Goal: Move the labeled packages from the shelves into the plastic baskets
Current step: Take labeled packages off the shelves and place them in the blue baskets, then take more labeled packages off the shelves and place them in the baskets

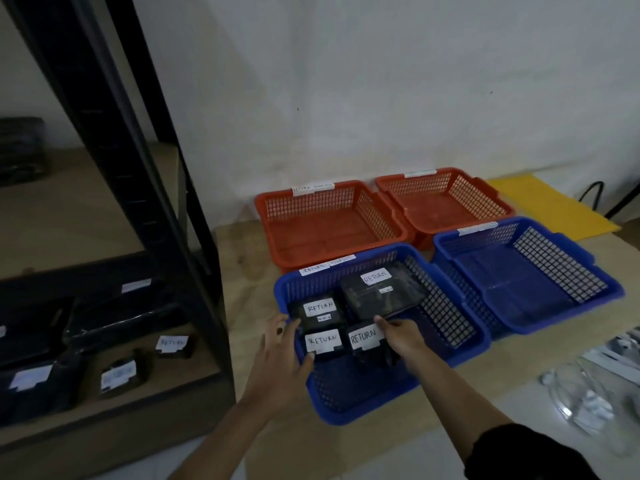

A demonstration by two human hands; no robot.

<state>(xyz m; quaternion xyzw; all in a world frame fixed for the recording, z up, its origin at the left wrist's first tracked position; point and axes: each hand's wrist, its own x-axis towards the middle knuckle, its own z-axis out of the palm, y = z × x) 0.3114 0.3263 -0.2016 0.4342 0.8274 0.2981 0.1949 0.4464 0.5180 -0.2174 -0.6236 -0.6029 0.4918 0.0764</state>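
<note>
Both hands reach into the near blue basket (446, 355). On the left, the left hand (280, 355) lies with straight fingers against the left side of a black package (323, 344) labelled RETURN, touching it rather than clasping it. Beside it, the right hand (401, 336) curls round a second RETURN package (367, 342), thumb on top. Two more RETURN packages (377, 294) lie behind these in the same basket.

Far left, the dark shelf rack (152, 188) holds several black labelled packages (119, 374) on its low shelf. Moving right, behind the near blue basket sits an orange basket (329, 223), holding nothing visible. Right of that is a second orange basket (443, 202), and in front of it a second blue basket (526, 275), both likewise bare inside. A yellow sheet (554, 202) lies at far right.
</note>
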